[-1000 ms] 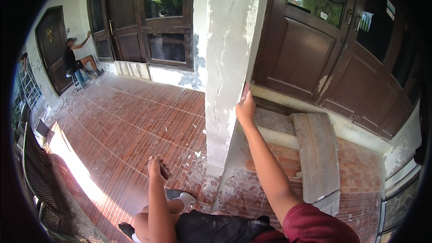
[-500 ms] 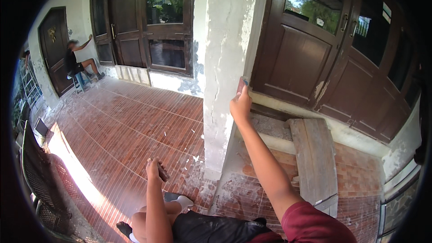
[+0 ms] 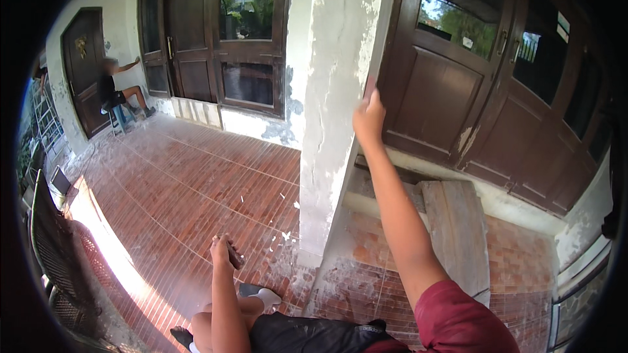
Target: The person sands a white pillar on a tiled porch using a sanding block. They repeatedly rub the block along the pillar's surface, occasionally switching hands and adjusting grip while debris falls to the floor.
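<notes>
Head view shows a reddish-brown block (image 3: 371,84) at the peeling pillar's (image 3: 335,91) right edge, its lower end wrapped in the right hand (image 3: 369,120); it looks light and stiff, best held there. The curled left hand (image 3: 221,249) grips a dark brown block (image 3: 235,259) above the tiled floor (image 3: 190,183).

We're looking down through a head-worn fisheye, facing the pillar (image 3: 337,104) pretty close, floor (image 3: 216,176) on both sides.

Pillar (image 3: 335,104): blocks passage left of the right hand (image 3: 369,119).
Door (image 3: 432,101): stands to its right.
Left hand (image 3: 221,248): open air above.
</notes>
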`<state>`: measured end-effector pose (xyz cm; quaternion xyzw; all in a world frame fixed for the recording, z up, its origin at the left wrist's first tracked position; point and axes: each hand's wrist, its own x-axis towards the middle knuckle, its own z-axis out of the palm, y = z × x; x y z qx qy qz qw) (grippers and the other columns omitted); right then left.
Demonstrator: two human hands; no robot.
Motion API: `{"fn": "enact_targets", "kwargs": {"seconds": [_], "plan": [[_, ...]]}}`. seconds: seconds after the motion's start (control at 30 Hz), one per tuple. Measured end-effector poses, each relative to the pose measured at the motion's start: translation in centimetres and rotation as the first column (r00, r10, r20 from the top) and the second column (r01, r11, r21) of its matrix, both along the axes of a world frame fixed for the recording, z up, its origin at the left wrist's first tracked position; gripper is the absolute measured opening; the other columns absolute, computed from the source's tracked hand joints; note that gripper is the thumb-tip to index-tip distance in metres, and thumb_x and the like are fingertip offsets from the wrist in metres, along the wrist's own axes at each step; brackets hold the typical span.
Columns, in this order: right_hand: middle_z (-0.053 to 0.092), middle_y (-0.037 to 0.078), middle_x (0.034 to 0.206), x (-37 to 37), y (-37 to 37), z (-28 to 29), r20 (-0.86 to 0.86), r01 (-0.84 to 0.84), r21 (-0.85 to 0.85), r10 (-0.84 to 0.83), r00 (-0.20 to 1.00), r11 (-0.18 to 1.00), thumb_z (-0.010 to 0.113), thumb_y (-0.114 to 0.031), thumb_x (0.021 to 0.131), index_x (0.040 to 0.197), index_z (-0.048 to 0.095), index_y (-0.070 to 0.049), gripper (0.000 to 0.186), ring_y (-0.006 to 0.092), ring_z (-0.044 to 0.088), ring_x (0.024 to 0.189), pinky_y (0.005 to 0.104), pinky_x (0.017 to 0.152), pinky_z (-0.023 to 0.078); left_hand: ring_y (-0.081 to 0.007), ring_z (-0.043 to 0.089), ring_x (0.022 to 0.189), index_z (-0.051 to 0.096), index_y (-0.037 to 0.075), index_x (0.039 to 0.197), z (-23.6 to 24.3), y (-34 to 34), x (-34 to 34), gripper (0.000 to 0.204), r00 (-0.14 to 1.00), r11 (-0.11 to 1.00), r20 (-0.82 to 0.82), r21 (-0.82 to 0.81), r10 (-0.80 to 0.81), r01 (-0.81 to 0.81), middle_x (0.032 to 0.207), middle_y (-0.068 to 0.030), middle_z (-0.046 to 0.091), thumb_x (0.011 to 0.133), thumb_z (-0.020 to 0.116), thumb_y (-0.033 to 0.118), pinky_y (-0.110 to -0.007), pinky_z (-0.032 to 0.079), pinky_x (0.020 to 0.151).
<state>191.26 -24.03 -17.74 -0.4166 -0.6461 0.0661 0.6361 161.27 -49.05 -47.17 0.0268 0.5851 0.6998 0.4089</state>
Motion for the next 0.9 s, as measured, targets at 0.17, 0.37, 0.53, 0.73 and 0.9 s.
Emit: {"fn": "enact_targets", "kwargs": {"seconds": [0.17,0.37,0.53,0.73,0.9], "plan": [[0.062,0.031,0.1,0.4,-0.3,-1.5,0.037,-0.041,0.134,0.036,0.999,0.99,0.043,0.001,0.088,0.125,0.047,0.006,0.037,0.0457,0.059,0.099,0.0476,0.082,0.047,-0.0193,0.055,0.055,0.052,0.008,0.091,0.6,0.6,0.8,0.018,1.0,1.0,-0.023,0.013,0.01,-0.01,0.073,-0.0068,0.054,0.084,0.062,0.021,-0.035,0.048,0.045],[0.061,0.03,0.106,0.3,0.9,0.5,0.032,-0.036,-0.078,0.039,0.999,0.996,0.042,0.004,0.086,0.13,0.045,0.003,0.044,0.0441,0.059,0.101,0.0453,0.084,0.047,-0.0182,0.054,0.055,0.051,0.009,0.089,0.9,1.2,2.3,0.015,0.998,0.999,-0.043,-0.009,-0.045,0.044,0.073,-0.0062,0.053,0.084,0.061,0.02,-0.033,0.046,0.044],[0.062,0.03,0.098,0.0,-0.1,-1.9,0.026,-0.064,0.242,0.059,0.998,0.968,0.043,0.004,0.085,0.128,0.045,0.005,0.042,0.0454,0.06,0.096,0.0466,0.08,0.047,-0.0178,0.054,0.054,0.051,0.008,0.089,0.3,2.0,1.9,0.015,0.999,0.999,-0.04,0.016,-0.033,0.034,0.072,-0.0061,0.052,0.084,0.061,0.019,-0.032,0.046,0.044],[0.06,0.031,0.11,-0.2,1.1,-0.4,0.006,-0.052,0.02,0.052,0.999,0.998,0.038,0.01,0.081,0.131,0.042,0.003,0.051,0.0444,0.059,0.102,0.0456,0.085,0.047,-0.019,0.056,0.055,0.053,0.006,0.096,-0.9,1.8,2.0,0.019,0.993,0.994,-0.051,-0.017,-0.111,0.11,0.076,-0.0075,0.055,0.083,0.061,0.017,-0.034,0.047,0.043],[0.062,0.031,0.103,0.5,-0.6,-1.9,0.078,-0.069,0.182,0.056,0.995,0.981,0.039,0.008,0.082,0.13,0.042,0.004,0.048,0.0453,0.06,0.098,0.049,0.083,0.047,-0.02,0.056,0.054,0.053,0.007,0.096,-0.5,2.4,1.5,0.02,0.994,0.998,-0.087,0.005,-0.064,0.064,0.075,-0.0077,0.054,0.082,0.062,0.019,-0.034,0.047,0.044]]}}
